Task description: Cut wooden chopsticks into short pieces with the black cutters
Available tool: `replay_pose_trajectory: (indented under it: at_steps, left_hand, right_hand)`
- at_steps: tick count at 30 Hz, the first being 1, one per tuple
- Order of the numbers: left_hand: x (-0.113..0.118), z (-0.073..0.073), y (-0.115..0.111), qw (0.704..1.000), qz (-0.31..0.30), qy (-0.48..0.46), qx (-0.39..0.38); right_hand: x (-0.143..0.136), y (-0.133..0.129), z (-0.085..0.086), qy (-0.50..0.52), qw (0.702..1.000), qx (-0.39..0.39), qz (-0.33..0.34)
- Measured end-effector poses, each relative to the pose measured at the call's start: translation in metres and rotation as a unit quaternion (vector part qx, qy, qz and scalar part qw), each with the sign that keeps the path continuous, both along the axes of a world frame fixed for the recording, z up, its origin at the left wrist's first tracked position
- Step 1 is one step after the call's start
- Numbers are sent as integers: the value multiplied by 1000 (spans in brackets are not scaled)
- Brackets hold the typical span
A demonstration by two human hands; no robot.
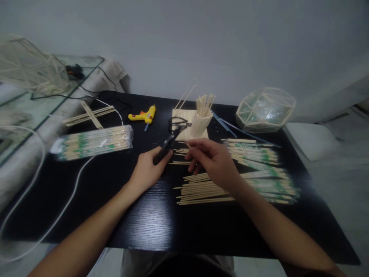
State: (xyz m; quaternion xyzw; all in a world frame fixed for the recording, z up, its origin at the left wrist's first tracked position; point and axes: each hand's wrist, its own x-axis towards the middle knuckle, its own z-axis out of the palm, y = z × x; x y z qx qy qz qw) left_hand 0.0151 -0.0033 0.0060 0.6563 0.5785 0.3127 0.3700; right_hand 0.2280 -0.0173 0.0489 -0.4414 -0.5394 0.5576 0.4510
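Observation:
My left hand (148,169) is closed around a long black tool (165,149), its far end pointing up and right; its exact kind is unclear in the blur. Thumb and fingers of my right hand (211,157) pinch the end of a thin wooden stick (188,145). Just beyond the hands stands a cup made of sticks (201,125), filled with upright sticks (205,104), on a square wooden base (184,134). Black loops (176,124), perhaps scissor handles, show over the base. Loose sticks (201,190) lie beneath my right forearm.
A yellow glue gun (143,115) lies at the back left, near a wrapped stick bundle (96,142) and crossed sticks (90,114). Opened stick packs (259,152) are on the right. A faceted stick-frame shape (265,109) sits at the back right. White cable (77,181) crosses the left side.

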Motion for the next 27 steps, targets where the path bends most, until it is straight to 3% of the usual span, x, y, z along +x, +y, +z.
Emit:
replay_pose_trajectory:
  at_steps: [4,7,10,16,21,27]
  left_hand:
    - [3,2,4,975,51,-188,-108]
    - [5,6,5,954,72,-258,-137]
    - [7,9,5,952,76,-266,-132]
    - [5,5,6,954,62,-269,-118]
    - [4,4,7,966,57,-235,-96]
    - [2,-3,7,972,41,-218,-78]
  right_hand:
    - [3,1,2,-17,1000,20,10]
    - [6,3,1,-53,998,40,12]
    - [12,8,-2,-135,987,90,-7]
    - [19,18,-17,-334,926,172,-38]
    - [13,20,-34,-372,901,222,34]
    - [4,20,-52,-395,892,208,75]
